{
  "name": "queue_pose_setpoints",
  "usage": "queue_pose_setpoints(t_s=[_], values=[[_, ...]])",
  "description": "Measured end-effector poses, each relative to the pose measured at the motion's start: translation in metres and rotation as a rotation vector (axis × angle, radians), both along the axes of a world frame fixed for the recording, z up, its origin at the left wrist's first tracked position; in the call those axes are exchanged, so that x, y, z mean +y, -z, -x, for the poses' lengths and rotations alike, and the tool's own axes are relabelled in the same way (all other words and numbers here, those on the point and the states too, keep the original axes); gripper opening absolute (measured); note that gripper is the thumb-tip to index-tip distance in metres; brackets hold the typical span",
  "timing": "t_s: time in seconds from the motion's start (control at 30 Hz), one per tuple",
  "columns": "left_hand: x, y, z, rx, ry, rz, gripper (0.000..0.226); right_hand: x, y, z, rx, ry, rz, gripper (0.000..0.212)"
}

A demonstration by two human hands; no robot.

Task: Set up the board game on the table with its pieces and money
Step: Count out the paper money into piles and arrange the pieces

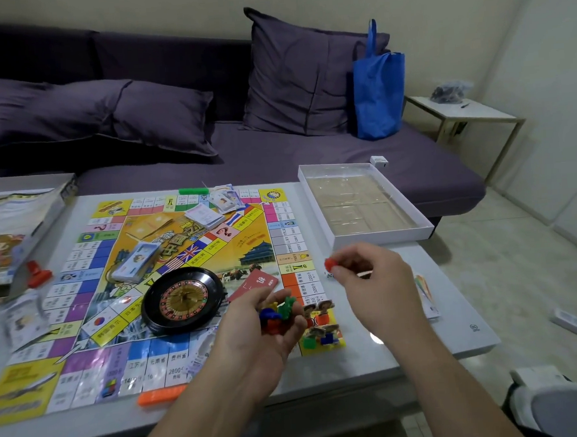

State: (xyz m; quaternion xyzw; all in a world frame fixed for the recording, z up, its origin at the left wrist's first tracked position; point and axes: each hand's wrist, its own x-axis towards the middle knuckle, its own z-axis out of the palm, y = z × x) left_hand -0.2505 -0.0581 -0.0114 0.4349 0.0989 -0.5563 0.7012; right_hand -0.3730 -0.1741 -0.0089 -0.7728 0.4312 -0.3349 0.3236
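The game board point(169, 286) lies flat on the pale bench point(405, 332), and over its near right corner the left hand point(263, 324) is cupped palm-up, fingers curled round a clutch of small coloured pieces point(275, 315). Just right of the board's edge, the right hand point(371, 274) hovers with its fingers pinching one red piece point(330, 263). Farther back, a roulette wheel point(183, 300) and stacks of paper money point(212, 207) sit on the board, and the open box tray point(411, 207) rests at the bench's far right.
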Motion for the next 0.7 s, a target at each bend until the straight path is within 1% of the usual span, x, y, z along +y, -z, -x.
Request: queue_pose_setpoints(t_s=[0.07,0.1,0.17,0.2,0.27,0.3,0.37,0.43,0.5,0.57,0.63,0.7], values=[[-0.001,0.002,0.001,-0.017,0.016,0.025,0.038,0.020,-0.011,-0.007,-0.061,-0.163,-0.014,0.018],[-0.001,0.002,0.002,-0.023,0.022,0.045,0.039,0.030,-0.014,-0.010,-0.051,-0.249,-0.012,0.019],[-0.002,0.002,0.004,-0.031,0.013,0.082,0.034,0.043,-0.011,-0.017,-0.009,-0.367,0.014,0.019],[-0.003,0.002,0.003,-0.036,0.003,0.081,0.030,0.045,-0.007,-0.019,0.005,-0.390,0.031,0.019],[-0.003,0.004,0.001,-0.037,-0.003,0.032,0.015,0.039,0.000,-0.019,0.008,-0.343,0.055,0.017],[-0.002,0.004,0.000,-0.019,-0.005,0.007,0.012,0.033,0.002,-0.017,0.017,-0.283,0.062,0.015],[-0.001,0.004,-0.003,0.017,0.003,-0.025,0.020,0.014,0.007,-0.013,0.088,-0.150,0.065,0.018],[0.001,0.003,-0.004,0.019,0.023,-0.028,0.022,-0.011,0.014,-0.010,0.224,-0.048,0.065,0.030],[0.002,0.004,-0.003,-0.001,0.037,-0.035,0.021,-0.037,0.024,-0.008,0.380,0.009,0.056,0.046],[0.001,0.006,-0.003,-0.010,0.036,-0.040,0.021,-0.055,0.036,-0.008,0.485,0.025,0.039,0.051],[0.002,0.006,-0.003,-0.010,0.033,-0.041,0.021,-0.066,0.048,-0.009,0.521,0.023,0.035,0.043],[0.001,0.007,-0.004,-0.011,0.029,-0.040,0.021,-0.070,0.054,-0.012,0.550,0.030,0.052,0.028]])
